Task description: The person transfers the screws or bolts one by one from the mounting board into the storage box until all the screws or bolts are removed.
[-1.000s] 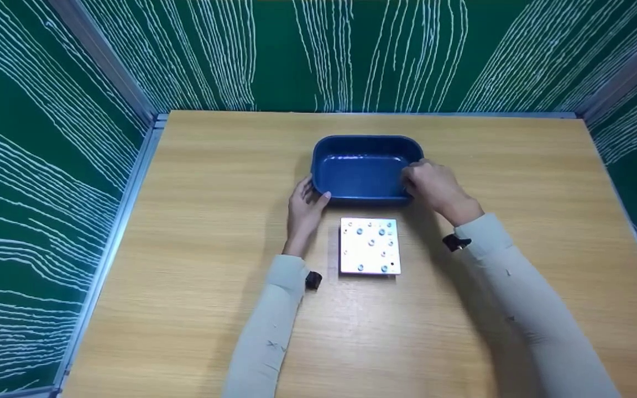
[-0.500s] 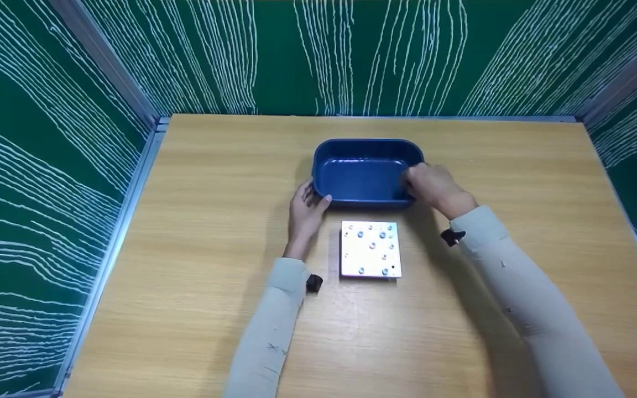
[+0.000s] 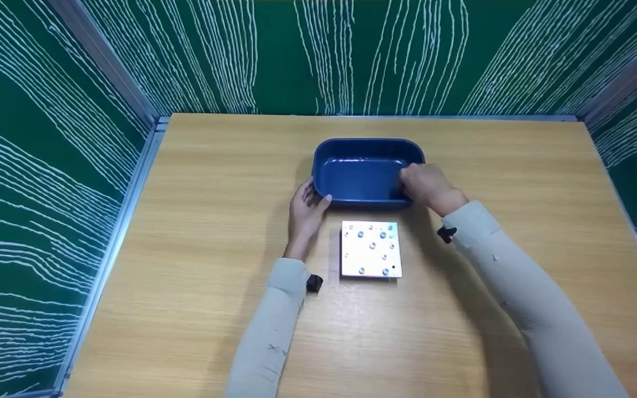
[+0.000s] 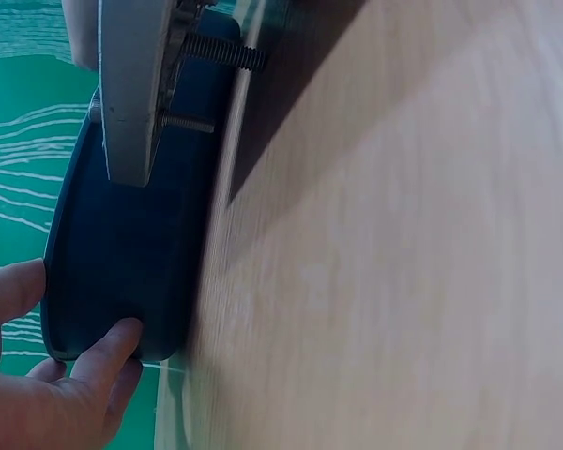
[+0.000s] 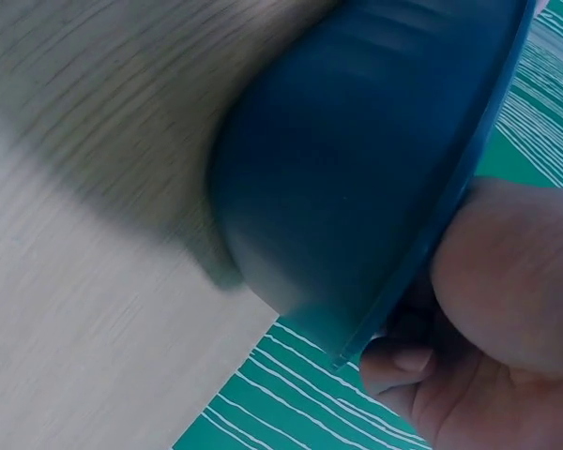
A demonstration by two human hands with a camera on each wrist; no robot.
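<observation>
A blue rectangular basin (image 3: 357, 179) stands near the table's back. My left hand (image 3: 304, 215) holds its front left corner; in the left wrist view the thumb and fingers (image 4: 108, 356) spread along its wall. My right hand (image 3: 432, 188) is at the basin's right end, curled fingers dipping in past the rim; in the right wrist view it sits close against the rim (image 5: 441, 225). I cannot tell whether it holds anything. Just in front lies a square metal plate (image 3: 354, 251) with several round screw heads; in the left wrist view threaded screws (image 4: 220, 52) stick out underneath.
The wooden table (image 3: 202, 232) is bounded at the back and sides by green panels (image 3: 280, 61) with white wavy lines, set in grey metal rails (image 3: 125, 207). Black wrist cameras (image 3: 314, 283) sit at both cuffs.
My right hand has shifted slightly left at the basin's right end, and its forearm has swung a little left. The left hand, basin and plate keep their places; the view has tipped slightly.
</observation>
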